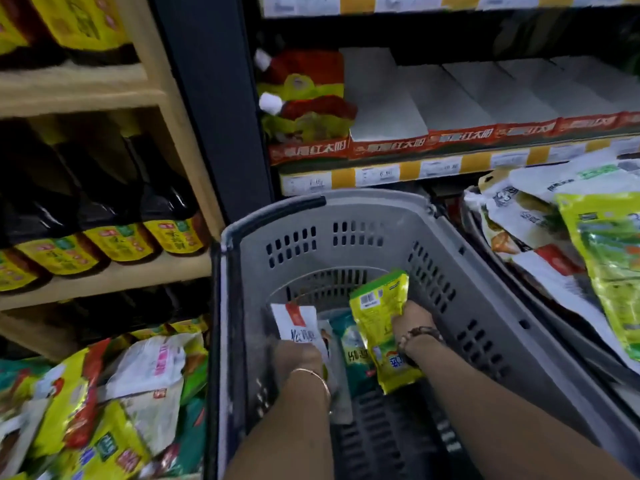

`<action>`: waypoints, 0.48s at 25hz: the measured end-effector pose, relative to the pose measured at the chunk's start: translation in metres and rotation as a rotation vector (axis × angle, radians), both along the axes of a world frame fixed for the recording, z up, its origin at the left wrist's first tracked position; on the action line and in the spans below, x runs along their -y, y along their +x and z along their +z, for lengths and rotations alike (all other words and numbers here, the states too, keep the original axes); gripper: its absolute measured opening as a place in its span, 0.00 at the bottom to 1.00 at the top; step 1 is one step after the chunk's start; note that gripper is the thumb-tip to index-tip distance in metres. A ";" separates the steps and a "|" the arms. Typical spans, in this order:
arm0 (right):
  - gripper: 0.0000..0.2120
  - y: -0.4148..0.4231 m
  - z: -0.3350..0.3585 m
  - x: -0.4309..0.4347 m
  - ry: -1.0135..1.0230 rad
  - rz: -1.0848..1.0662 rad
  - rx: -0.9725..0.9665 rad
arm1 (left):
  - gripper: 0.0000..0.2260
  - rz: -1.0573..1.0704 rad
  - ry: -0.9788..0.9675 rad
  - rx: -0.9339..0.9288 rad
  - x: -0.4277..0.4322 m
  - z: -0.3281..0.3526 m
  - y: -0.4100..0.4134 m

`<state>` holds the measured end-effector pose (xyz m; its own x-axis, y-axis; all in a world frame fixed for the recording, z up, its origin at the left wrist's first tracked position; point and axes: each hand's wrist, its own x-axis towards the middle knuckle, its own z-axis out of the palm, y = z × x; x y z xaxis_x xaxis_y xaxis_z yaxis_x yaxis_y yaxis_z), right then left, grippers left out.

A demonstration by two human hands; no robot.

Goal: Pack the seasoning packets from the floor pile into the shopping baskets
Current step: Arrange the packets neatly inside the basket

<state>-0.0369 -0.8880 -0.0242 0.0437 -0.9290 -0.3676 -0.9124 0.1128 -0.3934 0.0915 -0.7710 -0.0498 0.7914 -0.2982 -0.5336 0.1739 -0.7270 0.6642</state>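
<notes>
While both arms reach down into the grey basket, we've got a packet in each hand. Our left hand is curled round the lower end of a white packet with a red label, holding it upright near the basket's left wall. Our right hand grips a yellow packet by its right edge, barcode side up, tilted over the basket floor; the fingers are hidden behind it. Between the two, a teal packet lies flat on the bottom. Down at lower left the floor pile sits just beside the basket, yellow, white and green packets jumbled together. On the right, a second heap of packets. Dark bottles line the wooden shelves on the left.
</notes>
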 end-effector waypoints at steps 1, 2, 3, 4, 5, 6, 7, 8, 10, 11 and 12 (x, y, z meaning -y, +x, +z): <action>0.14 0.012 -0.022 0.012 -0.004 0.034 -0.033 | 0.13 0.004 0.033 0.000 0.009 -0.028 0.005; 0.14 0.016 -0.025 0.015 -0.007 0.069 -0.039 | 0.13 -0.024 0.049 -0.004 0.010 -0.032 0.007; 0.14 0.017 -0.030 0.018 0.010 0.116 -0.056 | 0.13 -0.094 0.071 -0.023 0.011 -0.038 0.005; 0.15 0.019 -0.043 0.020 0.036 0.170 -0.094 | 0.14 -0.141 0.096 -0.059 0.012 -0.058 0.002; 0.15 0.020 -0.059 0.019 0.083 0.227 -0.166 | 0.15 -0.169 0.131 -0.149 0.012 -0.081 -0.001; 0.15 0.016 -0.071 0.017 0.127 0.284 -0.225 | 0.15 -0.196 0.144 -0.253 0.009 -0.097 -0.008; 0.14 0.009 -0.080 0.011 0.182 0.304 -0.273 | 0.16 -0.242 0.215 -0.287 0.005 -0.111 -0.015; 0.14 0.000 -0.091 0.004 0.226 0.297 -0.303 | 0.16 -0.240 0.239 -0.308 0.000 -0.125 -0.021; 0.12 -0.015 -0.107 -0.010 0.267 0.173 -0.255 | 0.16 -0.298 0.258 -0.229 -0.010 -0.130 -0.032; 0.13 -0.020 -0.114 -0.016 0.236 0.103 -0.193 | 0.16 -0.316 0.283 -0.147 -0.013 -0.127 -0.037; 0.14 -0.023 -0.120 -0.020 0.173 0.064 -0.135 | 0.17 -0.262 0.273 -0.017 -0.012 -0.123 -0.038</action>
<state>-0.0598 -0.8676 -0.1442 0.0403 -0.8486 -0.5275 -0.9630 0.1077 -0.2469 0.0532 -0.7591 -0.1729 0.6974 -0.3345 -0.6338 -0.0322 -0.8981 0.4386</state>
